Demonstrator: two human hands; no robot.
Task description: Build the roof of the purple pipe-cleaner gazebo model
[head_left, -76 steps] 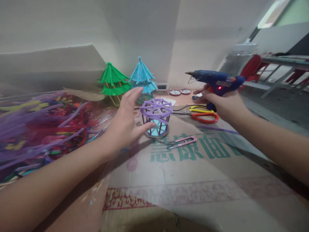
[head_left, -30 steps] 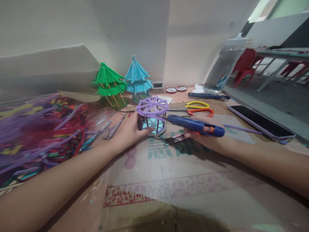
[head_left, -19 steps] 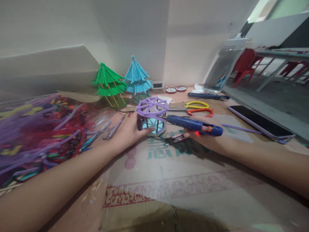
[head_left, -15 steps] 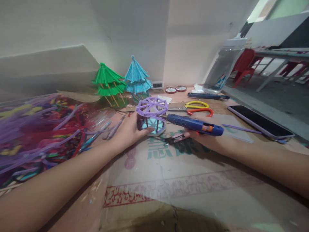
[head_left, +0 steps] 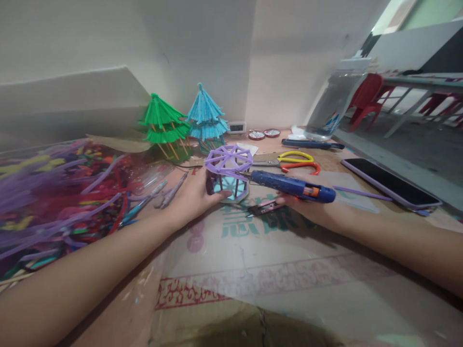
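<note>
My left hand (head_left: 197, 195) grips a small pavilion frame (head_left: 228, 159) by its left side, thumb along the base. The frame has a purple spoked octagonal top, dark posts and a light-blue base. My right hand (head_left: 307, 207) is wrapped around a blue glue gun (head_left: 289, 184), whose nozzle meets the near edge of the purple ring. Small thread snips (head_left: 265, 208) stick out under the gun from the same hand; how they are held is hidden. Behind stand a green pavilion model (head_left: 164, 123) and a light-blue pavilion model (head_left: 206, 115).
Purple and coloured fuzzy stems (head_left: 72, 202) pile up on the left, beside pens (head_left: 173, 190). Scissors with yellow and orange handles (head_left: 296, 161), a dark-blue cutter (head_left: 313, 144), a phone (head_left: 390, 183) and a clear plastic bottle (head_left: 333, 101) lie or stand to the right. A wall rises behind.
Almost nothing differs. Both hands, the pavilion frame and the glue gun keep their places, and the whole view has shifted only very slightly.
</note>
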